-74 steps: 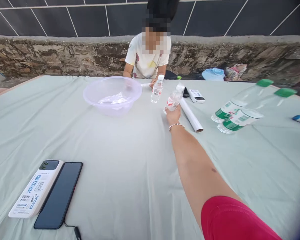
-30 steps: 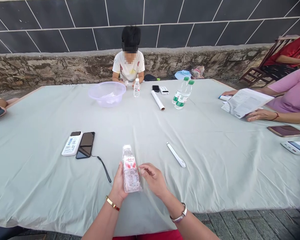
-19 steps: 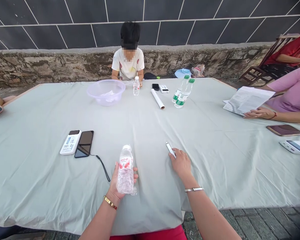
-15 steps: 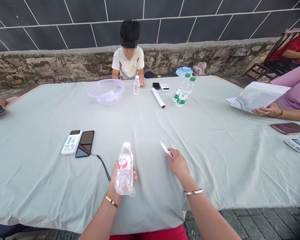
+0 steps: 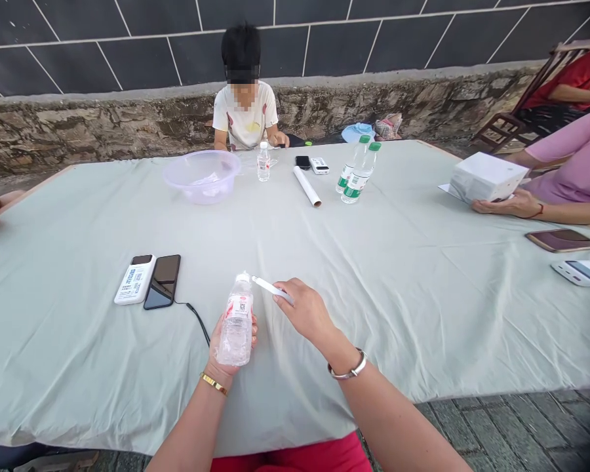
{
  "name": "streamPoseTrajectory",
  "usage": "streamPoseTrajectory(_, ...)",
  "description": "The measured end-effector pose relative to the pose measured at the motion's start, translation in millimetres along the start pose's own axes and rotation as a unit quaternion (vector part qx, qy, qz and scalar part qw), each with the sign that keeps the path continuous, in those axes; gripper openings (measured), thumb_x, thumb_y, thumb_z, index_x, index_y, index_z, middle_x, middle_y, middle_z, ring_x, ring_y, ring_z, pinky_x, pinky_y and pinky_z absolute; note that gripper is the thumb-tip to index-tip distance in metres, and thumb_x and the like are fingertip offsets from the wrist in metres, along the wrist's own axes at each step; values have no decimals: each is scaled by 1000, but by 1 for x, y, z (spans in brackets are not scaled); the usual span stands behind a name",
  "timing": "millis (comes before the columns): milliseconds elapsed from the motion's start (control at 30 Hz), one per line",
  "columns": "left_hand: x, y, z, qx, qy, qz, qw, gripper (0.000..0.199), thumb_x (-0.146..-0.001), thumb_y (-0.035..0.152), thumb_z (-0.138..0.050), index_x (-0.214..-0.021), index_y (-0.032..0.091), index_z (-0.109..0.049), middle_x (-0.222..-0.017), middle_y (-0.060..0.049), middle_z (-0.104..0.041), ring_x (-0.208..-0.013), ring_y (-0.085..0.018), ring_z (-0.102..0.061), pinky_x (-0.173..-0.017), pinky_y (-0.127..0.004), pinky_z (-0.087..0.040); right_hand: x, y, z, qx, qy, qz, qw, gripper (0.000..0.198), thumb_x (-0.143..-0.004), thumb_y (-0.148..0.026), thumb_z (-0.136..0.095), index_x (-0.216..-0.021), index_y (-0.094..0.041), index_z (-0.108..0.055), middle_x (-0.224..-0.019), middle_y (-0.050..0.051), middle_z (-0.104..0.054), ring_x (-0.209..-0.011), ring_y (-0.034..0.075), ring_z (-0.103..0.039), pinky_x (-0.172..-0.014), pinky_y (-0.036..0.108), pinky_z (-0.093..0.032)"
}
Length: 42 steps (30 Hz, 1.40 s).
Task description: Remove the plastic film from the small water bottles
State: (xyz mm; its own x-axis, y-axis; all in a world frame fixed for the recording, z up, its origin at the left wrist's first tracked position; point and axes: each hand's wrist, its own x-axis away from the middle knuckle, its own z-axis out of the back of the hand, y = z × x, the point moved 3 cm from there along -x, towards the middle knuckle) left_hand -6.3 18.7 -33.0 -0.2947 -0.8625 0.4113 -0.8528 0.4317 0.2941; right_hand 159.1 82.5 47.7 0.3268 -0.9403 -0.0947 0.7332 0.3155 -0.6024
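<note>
Small clear bottle [image 5: 236,321], lower centre of frame, clasped upright in left hand [image 5: 231,341] above the worktop [image 5: 398,275]; right hand [image 5: 307,313], grip pinched on white pen [image 5: 271,288], had lifted it from the cloth to the bottle's cap.

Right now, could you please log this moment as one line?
left hand: holds small bottle | right hand: holds white pen by bottle cap | table

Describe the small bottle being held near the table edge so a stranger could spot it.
On the pale green tablecloth, look at the near edge, right of the two phones. The left hand grips a small clear bottle; unlike the green-capped bottles far across, it has a red-and-white label.
</note>
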Motion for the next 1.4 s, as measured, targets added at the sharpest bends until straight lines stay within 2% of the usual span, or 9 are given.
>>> streamPoseTrajectory(133, 0, 4, 1, 24, -26, -7, 999, 52, -80, 60, -52, -100, 14, -62, -84, -8, -61, -63, -13, -55, -52, -23, -49, 1, -2, -3, 13, -7, -2, 1000, 20, -89, -26, -50, -103, -25, -64, -89, 2, -61, -67, 14, -56, -61, 26, -41)
streamPoseTrajectory(367, -2, 6, 6, 31, -30, 3, 999, 37, -80, 54, -55, -94, 19, -60, -78, -4, -56, -59, -10, -51, -48, -19, -48, 6, 0, -8, -3, -7, -9, 1000, 21, -90, -28, -48, -104, -25, -64, -88, 2, -61, -67, 14, -56, -61, 27, -43)
streamPoseTrajectory(633, -4, 5, 11, 2, -10, -6, 1000, 37, -85, 51, -49, -89, 16, -62, -74, -5, -60, -56, -11, -54, -50, -22, -47, 10, -2, -9, -10, -17, -13, 1000, 22, -90, -28, -47, -104, -26, -64, -88, 3, -62, -69, 15, -57, -61, 27, -44)
streamPoseTrajectory(700, -3, 5, 9, -2, 4, 0, 1000, 42, -84, 55, -50, -89, 14, -63, -74, -6, -61, -58, -12, -57, -50, -23, -47, 10, -3, -9, -11, -13, -6, 1000, 22, -91, -29, -46, -104, -26, -64, -88, 3, -62, -68, 15, -57, -61, 27, -44)
streamPoseTrajectory(800, -2, 8, 5, -27, 68, -30, 997, 40, -81, 53, -58, -88, 14, -63, -72, -5, -63, -59, -14, -60, -55, -25, -50, 10, -1, -9, -5, -11, -8, 1000, 24, -91, -30, -45, -105, -26, -63, -88, 3, -61, -67, 15, -56, -61, 28, -44)
streamPoseTrajectory(900, -3, 15, -3, -118, 126, -140, 975, 31, -76, 42, -69, -95, 17, -63, -70, 0, -64, -57, -12, -59, -53, -23, -48, 8, 1, -11, 10, -16, -18, 1000, 24, -91, -29, -45, -106, -26, -63, -89, 3, -61, -64, 15, -55, -60, 27, -43)
streamPoseTrajectory(1000, -8, 19, -11, -210, 147, -208, 944, 45, -74, 40, -72, -112, 21, -60, -82, 0, -67, -62, -11, -61, -56, -21, -48, 2, 0, -14, 33, -12, -19, 999, 24, -92, -29, -44, -106, -26, -63, -88, 3, -60, -63, 14, -54, -58, 26, -41)
streamPoseTrajectory(1200, -21, 20, -10, -299, 194, -222, 908, 55, -73, 50, -67, -122, 26, -56, -95, -1, -69, -76, -15, -64, -65, -24, -50, -7, -1, -18, 103, -25, -28, 994, 24, -93, -27, -44, -107, -24, -63, -91, 4, -60, -66, 14, -55, -56, 24, -37)
streamPoseTrajectory(1400, -29, 29, -5, -341, 228, -219, 885, 60, -71, 57, -64, -120, 23, -57, -92, -3, -69, -72, -15, -64, -63, -26, -50, 32, -1, 10, 20, -93, 46, 994, 25, -90, -21, -49, -109, -26, -64, -94, 3, -63, -71, 13, -58, -64, 25, -42)
